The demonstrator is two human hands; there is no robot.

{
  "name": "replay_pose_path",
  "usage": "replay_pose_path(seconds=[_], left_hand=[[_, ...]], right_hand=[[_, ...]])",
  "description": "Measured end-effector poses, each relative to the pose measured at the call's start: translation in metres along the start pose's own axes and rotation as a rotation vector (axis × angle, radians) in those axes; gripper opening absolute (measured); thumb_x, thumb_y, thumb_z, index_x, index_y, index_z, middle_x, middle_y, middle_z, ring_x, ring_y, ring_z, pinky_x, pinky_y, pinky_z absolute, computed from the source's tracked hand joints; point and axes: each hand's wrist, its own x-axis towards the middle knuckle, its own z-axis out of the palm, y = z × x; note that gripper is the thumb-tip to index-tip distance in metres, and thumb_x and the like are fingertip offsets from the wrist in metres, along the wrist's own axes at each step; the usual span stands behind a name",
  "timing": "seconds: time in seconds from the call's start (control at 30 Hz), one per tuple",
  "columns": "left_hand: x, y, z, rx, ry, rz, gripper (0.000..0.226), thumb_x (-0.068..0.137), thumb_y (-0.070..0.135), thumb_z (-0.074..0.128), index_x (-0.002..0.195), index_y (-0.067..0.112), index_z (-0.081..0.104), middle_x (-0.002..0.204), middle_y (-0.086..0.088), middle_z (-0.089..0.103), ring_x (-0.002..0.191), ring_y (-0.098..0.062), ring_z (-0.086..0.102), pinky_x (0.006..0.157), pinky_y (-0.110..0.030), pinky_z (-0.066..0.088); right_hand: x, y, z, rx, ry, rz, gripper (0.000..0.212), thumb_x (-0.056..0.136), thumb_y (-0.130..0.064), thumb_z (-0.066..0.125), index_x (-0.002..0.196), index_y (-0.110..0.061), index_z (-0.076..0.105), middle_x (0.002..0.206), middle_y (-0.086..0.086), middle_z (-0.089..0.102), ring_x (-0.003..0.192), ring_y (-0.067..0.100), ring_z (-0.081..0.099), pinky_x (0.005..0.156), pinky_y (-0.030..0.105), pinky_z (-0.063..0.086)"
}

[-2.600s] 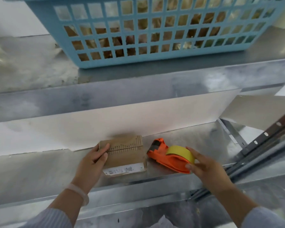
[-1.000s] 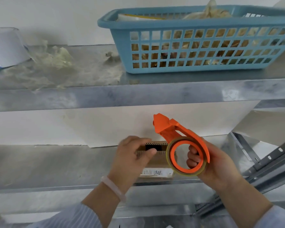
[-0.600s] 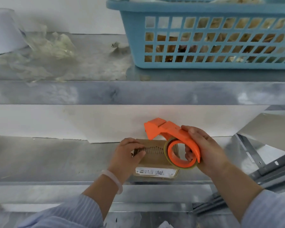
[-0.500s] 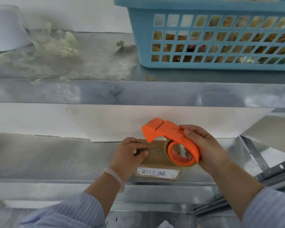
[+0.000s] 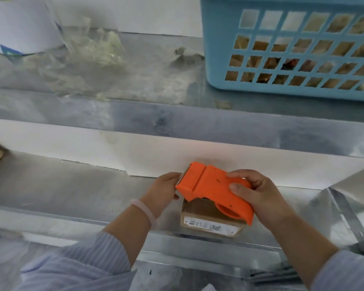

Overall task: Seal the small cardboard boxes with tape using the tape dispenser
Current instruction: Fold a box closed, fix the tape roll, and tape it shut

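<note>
- The small cardboard box (image 5: 210,217) sits at the front edge of the lower metal shelf (image 5: 61,192), its white label facing the camera.
- The orange tape dispenser (image 5: 214,190) lies across the top of the box, covering most of it; its wide front end points to the far left of the box and its rounded rear end hangs over the box's right side.
- The right hand (image 5: 259,196) is wrapped around the rear of the dispenser, thumb on top and fingers curled over the far side.
- The left hand (image 5: 162,194) is just left of the box, its fingers bent and hidden behind the dispenser's front end; whether they grip anything cannot be told.
- A pale bracelet (image 5: 144,211) circles the left wrist.
- Above the box, on the upper shelf, stands a blue basket (image 5: 286,89), to the box's far right.
- Crumpled clear plastic (image 5: 82,53) lies on that upper shelf, far left of the box.
</note>
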Motion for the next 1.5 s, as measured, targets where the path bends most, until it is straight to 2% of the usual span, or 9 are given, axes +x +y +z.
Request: replay_pose_path(seconds=[0.17,0.23,0.43,0.5,0.7,0.9,1.23,1.4,1.5], left_hand=[[0.007,0.01,-0.011,-0.228,-0.152,-0.168,0.047,0.084,0.063,0.057,0.093,0.019,0.071,0.073,0.002,0.065,0.082,-0.018,0.056,0.089,-0.04,0.046],[0.007,0.013,-0.011,-0.228,-0.16,-0.176,0.042,0.079,0.058,0.068,0.096,0.019,0.07,0.076,-0.002,0.061,0.082,-0.019,0.055,0.091,-0.04,0.048],[0.002,0.017,-0.013,-0.371,-0.144,-0.308,0.025,0.09,0.043,0.065,0.086,0.02,0.061,0.064,0.001,0.05,0.064,-0.014,0.05,0.06,-0.025,0.047],[0.001,0.017,-0.014,-0.382,-0.154,-0.327,0.023,0.09,0.041,0.066,0.085,0.02,0.061,0.063,0.001,0.047,0.065,-0.014,0.049,0.058,-0.024,0.045],[-0.006,0.021,-0.009,-0.307,-0.097,-0.286,0.019,0.095,0.026,0.062,0.08,0.013,0.059,0.058,0.001,0.05,0.056,-0.011,0.052,0.055,-0.024,0.048],[-0.009,0.017,0.004,-0.049,0.085,-0.108,0.026,0.098,0.028,0.057,0.083,0.009,0.066,0.061,-0.003,0.059,0.059,-0.014,0.056,0.055,-0.024,0.051],[-0.011,0.011,0.009,0.025,0.219,-0.037,0.033,0.1,0.026,0.055,0.071,0.012,0.063,0.055,-0.001,0.059,0.057,-0.016,0.056,0.06,-0.029,0.053],[-0.017,0.02,0.014,-0.259,0.144,-0.128,0.022,0.101,0.02,0.054,0.09,0.004,0.064,0.081,-0.014,0.066,0.072,-0.021,0.066,0.058,-0.031,0.059],[-0.018,0.023,0.02,-0.446,0.059,-0.211,0.016,0.101,0.016,0.053,0.099,0.001,0.06,0.09,-0.019,0.064,0.082,-0.028,0.067,0.061,-0.036,0.06]], right_hand=[[0.001,0.001,-0.004,-0.009,-0.015,-0.02,0.058,0.032,-0.055,0.093,0.083,-0.032,0.078,0.095,0.001,0.075,0.083,0.018,0.072,0.062,0.027,0.057],[0.002,0.002,-0.005,-0.006,-0.031,-0.025,0.054,0.033,-0.05,0.093,0.082,-0.032,0.078,0.093,0.0,0.075,0.081,0.016,0.072,0.061,0.025,0.056],[0.003,0.002,-0.009,-0.008,-0.036,-0.04,0.035,0.05,-0.036,0.093,0.082,-0.032,0.079,0.092,0.0,0.075,0.08,0.014,0.071,0.061,0.023,0.055],[0.003,0.002,-0.011,0.002,-0.044,-0.042,0.024,0.061,-0.022,0.09,0.08,-0.032,0.079,0.091,-0.001,0.075,0.08,0.015,0.071,0.06,0.023,0.055],[0.007,-0.001,-0.017,-0.056,-0.082,-0.037,0.042,0.045,-0.04,0.088,0.085,-0.031,0.079,0.096,-0.001,0.075,0.085,0.012,0.07,0.065,0.023,0.055],[0.005,-0.008,-0.021,-0.136,-0.134,-0.042,0.026,0.065,-0.014,0.085,0.088,-0.024,0.077,0.093,-0.013,0.073,0.085,0.005,0.069,0.063,0.019,0.054],[0.008,-0.007,-0.022,-0.157,-0.156,-0.047,0.025,0.065,-0.02,0.08,0.088,-0.027,0.076,0.093,-0.019,0.072,0.086,0.001,0.068,0.062,0.018,0.054],[0.012,0.001,-0.032,-0.077,-0.119,-0.039,0.057,0.037,-0.056,0.093,0.087,-0.032,0.079,0.099,-0.003,0.075,0.087,0.014,0.071,0.068,0.025,0.056],[0.014,0.005,-0.039,0.0,-0.086,-0.034,0.065,0.031,-0.06,0.093,0.087,-0.03,0.079,0.098,0.001,0.075,0.084,0.015,0.071,0.067,0.026,0.057]])
